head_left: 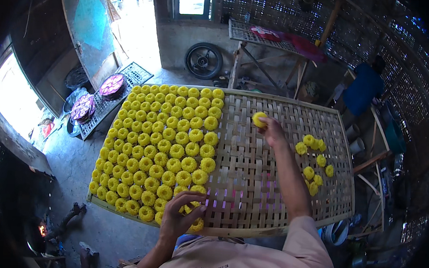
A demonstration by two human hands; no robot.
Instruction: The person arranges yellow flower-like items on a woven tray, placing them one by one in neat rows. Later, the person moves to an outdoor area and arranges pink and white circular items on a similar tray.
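A woven bamboo tray [241, 175] stretches out before me. Neat rows of yellow ring-shaped cakes [155, 171] with a rough, crumbly-looking surface cover its left part. My right hand [273, 132] pinches one yellow ring-shaped cake [259, 119] over the bare weave, toward the far side. Low at the near end of the rows is my left hand [179, 214], fingers curved and thumb apart, over the last cakes. A few of these show between thumb and fingers; whether it touches them I cannot tell. Several loose cakes [308, 172] lie scattered on the tray's right part.
Beyond the tray are a slatted bench [240, 32] and a wheel [203, 60] against the wall. Purple-and-white round items [112, 85] sit on a perforated rack [135, 75] at the left. Embers glow [42, 229] at lower left. A person in blue [363, 89] is at the far right.
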